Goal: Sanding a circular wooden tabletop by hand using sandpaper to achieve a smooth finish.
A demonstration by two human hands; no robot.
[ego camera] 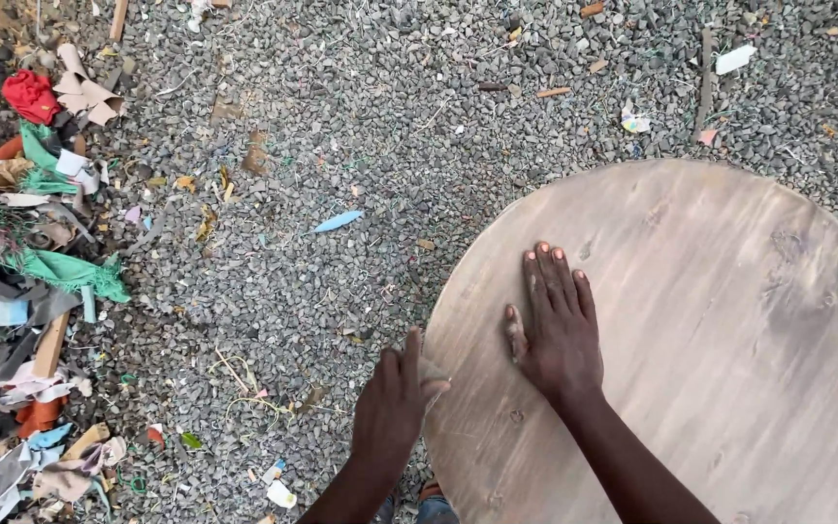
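A large round wooden board (729,330), pale and grey-brown, lies over the gravel and fills the right half of the view. My right hand (555,325) rests flat on it near its left edge, palm down, fingers together and pointing away from me. My left hand (395,398) is at the board's left rim, curled around a small pale piece (432,372) pressed against the edge. What that piece is I cannot tell. Both forearms come in from the bottom of the view.
Grey gravel (341,146) covers the ground. A heap of scraps (21,291) lies along the left: green and red cloth, cardboard, wood offcuts, grey strips. Small litter and sticks (705,78) are scattered over the stones. A shoe tip (434,505) shows at the bottom.
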